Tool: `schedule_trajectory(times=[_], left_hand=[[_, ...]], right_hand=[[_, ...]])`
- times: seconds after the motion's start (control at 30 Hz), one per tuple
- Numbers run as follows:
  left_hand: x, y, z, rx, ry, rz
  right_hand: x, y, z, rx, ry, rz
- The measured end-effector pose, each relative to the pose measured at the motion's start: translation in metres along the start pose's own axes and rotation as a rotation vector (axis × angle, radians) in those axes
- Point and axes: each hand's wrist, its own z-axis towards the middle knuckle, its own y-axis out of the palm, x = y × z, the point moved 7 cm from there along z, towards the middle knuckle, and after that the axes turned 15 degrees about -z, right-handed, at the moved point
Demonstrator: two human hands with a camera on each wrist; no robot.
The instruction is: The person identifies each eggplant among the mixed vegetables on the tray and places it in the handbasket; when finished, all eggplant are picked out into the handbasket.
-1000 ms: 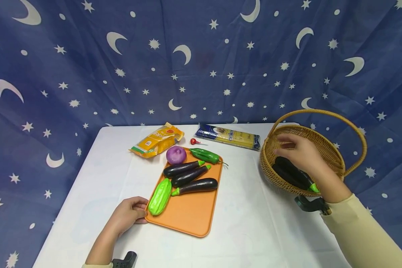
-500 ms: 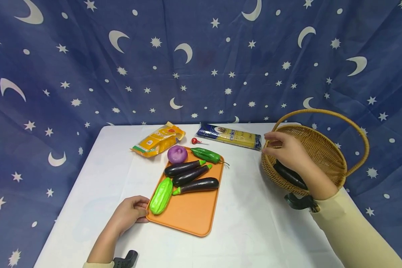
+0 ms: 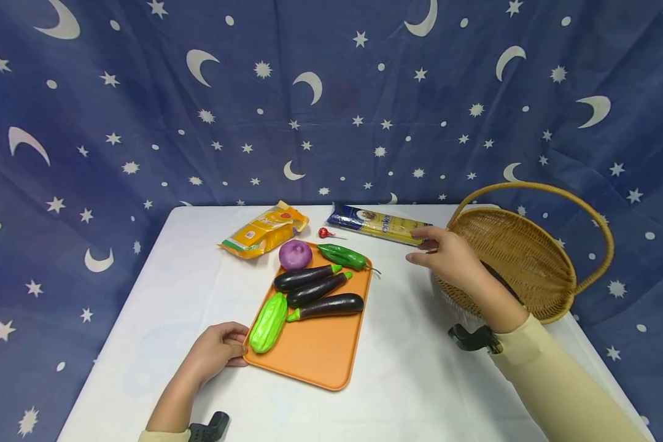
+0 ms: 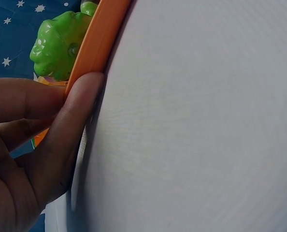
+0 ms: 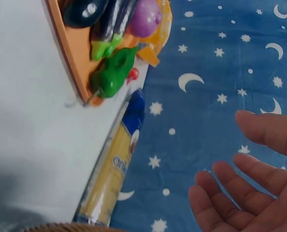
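Observation:
My left hand (image 3: 214, 348) pinches the near-left corner of the orange tray (image 3: 320, 356); in the left wrist view the thumb and fingers (image 4: 83, 94) meet at its rim. On the tray lie several dark eggplants (image 3: 326, 305), a light-green ridged gourd (image 3: 268, 323), a purple onion (image 3: 295, 255) and a green pepper (image 3: 342, 256). My right hand (image 3: 447, 253) holds nothing, its fingers spread, at the right end of a spaghetti packet (image 3: 378, 223). In the right wrist view the packet (image 5: 117, 164) lies apart from the fingers.
A wicker basket (image 3: 522, 261) with a tall handle stands at the right; my right forearm hides most of the dark eggplant in it. A yellow packet (image 3: 266, 231) and a red lollipop (image 3: 323, 232) lie behind the tray. A starry blue curtain (image 3: 331, 110) hangs at the back.
My right hand has moved left out of the basket, over its rim, to the right end of the spaghetti packet. My left hand has stayed at the tray's corner.

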Motion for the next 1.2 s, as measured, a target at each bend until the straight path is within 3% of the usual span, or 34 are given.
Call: schedule_trajectory(times=[0.53,1.2], left_hand=[[-0.001,-0.001,0.001,0.005,-0.005,-0.003],[-0.001,-0.001,0.001,0.01,-0.001,0.007]], right_hand=[[-0.026,0.039,0.006,-0.034,-0.125,0.039],[-0.051,0.107,0.008,-0.168,-0.171,0.033]])
